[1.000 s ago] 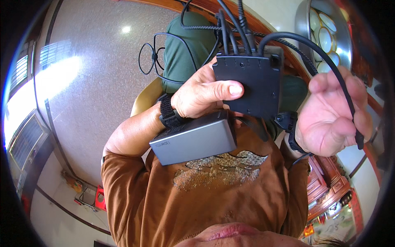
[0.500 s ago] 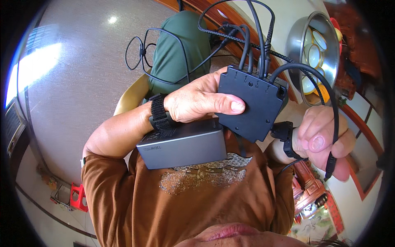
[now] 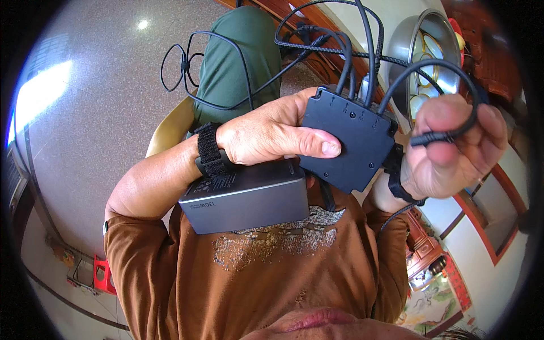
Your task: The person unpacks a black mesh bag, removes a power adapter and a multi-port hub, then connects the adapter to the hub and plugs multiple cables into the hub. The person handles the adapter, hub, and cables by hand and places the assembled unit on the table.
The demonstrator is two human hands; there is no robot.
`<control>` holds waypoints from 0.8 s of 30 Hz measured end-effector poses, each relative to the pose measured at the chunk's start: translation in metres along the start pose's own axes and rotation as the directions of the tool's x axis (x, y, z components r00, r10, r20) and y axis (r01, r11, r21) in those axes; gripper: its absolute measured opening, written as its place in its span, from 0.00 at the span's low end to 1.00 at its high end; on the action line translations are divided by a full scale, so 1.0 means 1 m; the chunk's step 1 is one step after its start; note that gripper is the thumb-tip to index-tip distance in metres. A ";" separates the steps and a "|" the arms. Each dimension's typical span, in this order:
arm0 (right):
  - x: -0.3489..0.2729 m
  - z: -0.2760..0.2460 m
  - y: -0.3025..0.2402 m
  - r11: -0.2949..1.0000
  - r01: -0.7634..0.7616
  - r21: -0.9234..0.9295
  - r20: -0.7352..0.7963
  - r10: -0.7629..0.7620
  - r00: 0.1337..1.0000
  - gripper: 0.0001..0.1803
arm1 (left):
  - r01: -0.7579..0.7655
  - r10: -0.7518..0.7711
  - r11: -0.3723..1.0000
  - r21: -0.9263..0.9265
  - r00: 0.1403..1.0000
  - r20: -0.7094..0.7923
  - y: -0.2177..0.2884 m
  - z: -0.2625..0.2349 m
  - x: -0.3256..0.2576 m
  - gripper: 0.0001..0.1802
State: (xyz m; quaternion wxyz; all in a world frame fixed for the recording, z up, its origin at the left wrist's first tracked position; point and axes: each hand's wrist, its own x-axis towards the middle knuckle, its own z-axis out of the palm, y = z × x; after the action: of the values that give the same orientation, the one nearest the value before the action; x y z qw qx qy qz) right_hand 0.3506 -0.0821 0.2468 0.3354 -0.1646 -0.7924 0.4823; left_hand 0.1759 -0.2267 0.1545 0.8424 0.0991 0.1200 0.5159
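My left hand (image 3: pixel 266 133) grips a flat, square black box (image 3: pixel 351 144), its thumb pressed across the broad face. Several black cables run out of the box's far edge. One thick cable (image 3: pixel 424 63) arcs from that edge to the right. Its plug end (image 3: pixel 433 137) is pinched in the fingers of my right hand (image 3: pixel 462 161), pointing left toward the box but apart from it. A grey block (image 3: pixel 243 201), like a power bank, sits below my left wrist, against the front of my brown shirt (image 3: pixel 272 283). Both wrists wear black straps.
A looped black cable (image 3: pixel 185 65) hangs across my green-clad knee (image 3: pixel 241 56). Beyond the right hand stands a steel bowl (image 3: pixel 399 88) with dishes inside. A red plastic stool (image 3: pixel 102 276) and reddish wooden furniture (image 3: pixel 422 243) stand farther off on the shiny floor (image 3: pixel 107 130).
My right hand has turned over, and the plug end has swung up from pointing down to pointing left. My left hand keeps hold of the black box.
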 end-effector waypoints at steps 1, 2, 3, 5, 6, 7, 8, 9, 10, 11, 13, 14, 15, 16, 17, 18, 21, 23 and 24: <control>0.003 0.002 0.004 1.000 0.009 -0.029 0.001 -0.009 1.000 0.35 | 0.019 -0.019 1.000 -0.014 1.000 -0.005 0.001 0.000 -0.001 0.31; 0.005 0.004 0.008 0.996 0.050 0.075 0.006 -0.051 0.999 0.34 | 0.049 -0.049 0.999 -0.023 0.999 -0.012 0.002 -0.001 -0.002 0.31; 0.006 0.005 0.010 0.992 0.039 0.123 0.010 -0.040 0.999 0.33 | 0.076 -0.077 0.997 -0.033 0.997 -0.020 0.003 -0.001 -0.004 0.32; 0.005 0.008 0.011 0.989 0.024 0.148 -0.001 -0.024 1.000 0.32 | 0.063 -0.063 0.998 -0.012 0.998 -0.009 0.003 -0.001 -0.004 0.33; 0.005 0.009 0.011 0.987 0.017 0.161 -0.006 -0.016 1.000 0.31 | 0.060 -0.060 0.998 -0.002 0.998 -0.002 0.003 -0.001 -0.004 0.33; 0.004 0.010 0.011 0.989 0.019 0.148 -0.007 -0.018 1.000 0.31 | 0.034 -0.034 0.999 -0.001 0.999 -0.010 0.002 -0.001 -0.003 0.33; 0.004 0.010 0.012 0.992 0.035 0.124 0.022 -0.038 0.999 0.31 | 0.007 -0.007 1.000 0.001 1.000 -0.017 0.001 -0.001 -0.002 0.33; 0.004 0.010 0.012 0.993 0.032 0.113 0.011 -0.034 0.999 0.31 | -0.022 0.022 1.000 0.001 1.000 -0.011 -0.001 0.000 -0.001 0.33; 0.004 0.010 0.013 0.995 0.042 0.093 0.032 -0.045 0.998 0.30 | -0.027 0.027 1.000 0.005 0.999 -0.017 -0.001 -0.001 -0.001 0.32; 0.005 0.010 0.015 0.995 0.058 0.086 0.041 -0.062 0.997 0.31 | -0.034 0.034 0.999 0.007 0.999 -0.011 -0.001 -0.002 0.000 0.32; 0.005 0.010 0.019 0.987 0.098 0.130 0.041 -0.104 0.994 0.31 | -0.044 0.044 0.999 0.025 0.999 -0.001 -0.001 -0.003 0.000 0.31; 0.005 0.010 0.019 0.985 0.106 0.137 0.031 -0.111 0.993 0.31 | -0.047 0.047 0.998 0.041 0.999 0.005 -0.001 -0.003 0.000 0.30; 0.004 0.010 0.020 0.979 0.115 0.168 0.029 -0.122 0.992 0.31 | -0.049 0.049 0.997 0.067 0.999 0.005 -0.001 -0.003 -0.001 0.30; 0.003 0.011 0.020 0.978 0.110 0.178 0.024 -0.116 0.993 0.31 | -0.053 0.053 0.997 0.050 0.999 0.008 0.000 -0.003 -0.001 0.30; 0.003 0.011 0.021 0.978 0.111 0.177 0.035 -0.119 0.992 0.31 | -0.057 0.057 0.997 0.045 0.998 0.006 0.000 -0.003 -0.001 0.31; 0.002 0.011 0.021 0.975 0.110 0.191 0.014 -0.115 0.993 0.31 | -0.058 0.057 0.997 0.047 0.998 0.018 0.000 -0.002 -0.001 0.31; 0.002 0.012 0.021 0.965 0.118 0.236 0.024 -0.127 0.992 0.30 | -0.053 0.054 0.998 0.044 0.999 -0.005 0.002 0.000 -0.002 0.33; 0.004 0.011 0.020 0.926 0.073 0.370 -0.008 -0.076 0.997 0.30 | -0.049 0.050 0.998 0.047 0.998 -0.024 0.002 0.002 -0.002 0.33; 0.005 0.011 0.020 0.896 0.050 0.441 -0.019 -0.046 0.999 0.30 | -0.047 0.048 0.998 0.043 0.998 -0.026 0.003 0.003 -0.003 0.32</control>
State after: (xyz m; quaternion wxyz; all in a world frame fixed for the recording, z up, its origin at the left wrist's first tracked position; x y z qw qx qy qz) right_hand 0.3381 -0.0761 0.2276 0.3789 -0.0668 -0.6650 0.6402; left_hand 0.1728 -0.2278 0.1584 0.8258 0.1129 0.1401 0.5344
